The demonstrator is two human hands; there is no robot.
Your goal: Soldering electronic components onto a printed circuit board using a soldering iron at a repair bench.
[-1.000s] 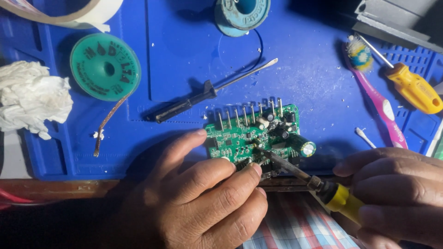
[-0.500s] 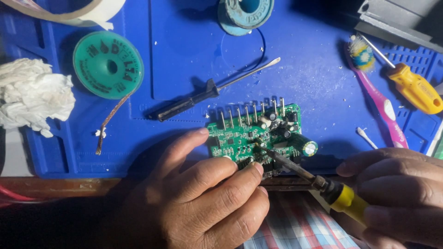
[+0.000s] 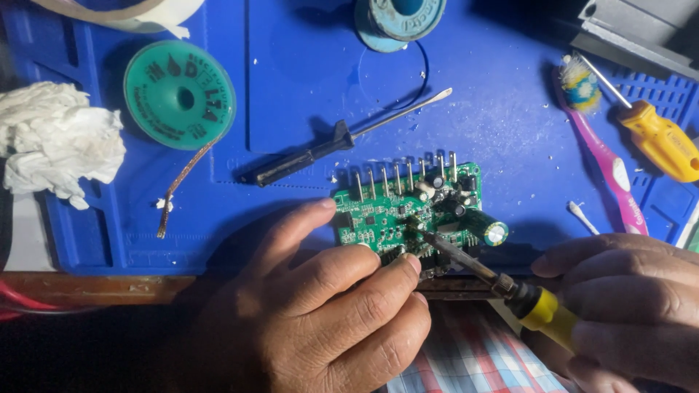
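Circuit board (image 3: pixel 408 218) against left grip (image 3: pixel 320 313)

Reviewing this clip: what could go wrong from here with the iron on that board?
1. The left hand steadies the green circuit board with fingertips right beside the soldering iron tip; a slip might burn them.
2. The board sits at the blue mat's front edge, so pressure from the right hand could tip it.
3. The iron's shaft passes close to the capacitor and may scorch it.
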